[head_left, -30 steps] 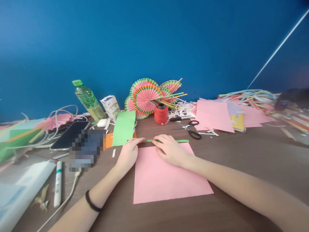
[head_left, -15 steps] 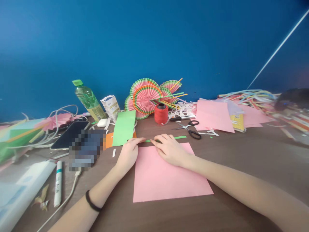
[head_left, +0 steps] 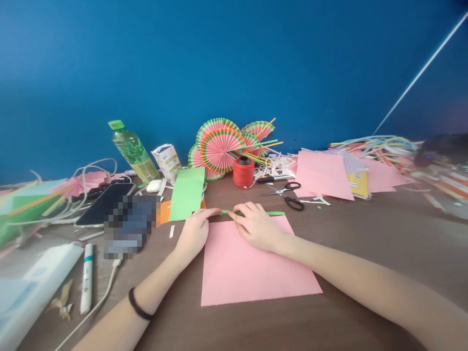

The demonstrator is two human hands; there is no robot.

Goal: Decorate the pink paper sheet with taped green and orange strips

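A pink sheet of paper [head_left: 259, 278] lies flat on the table before me. Along its far edge runs a narrow green paper strip [head_left: 277, 213], partly covered by my fingers. My left hand [head_left: 196, 230] is at the sheet's far left corner, its fingers closed on the strip with the index finger pointing right. My right hand [head_left: 259, 226] rests on the sheet's far part, fingers bent and pressed together at the strip. The fingertips of both hands nearly meet. How the strip sits under the fingers is hidden.
Behind the hands stand folded paper fans [head_left: 223, 148] and a red thread spool [head_left: 243, 173]. Scissors [head_left: 287, 191] and pink sheets [head_left: 323, 175] lie to the right. Leftward are a green sheet [head_left: 188, 192], a bottle [head_left: 133, 151], a phone [head_left: 106, 204] and a marker [head_left: 87, 278].
The right end of the green strip has shifted slightly down and to the right, closer to the pink sheet's far edge. Both hands stay almost in place.
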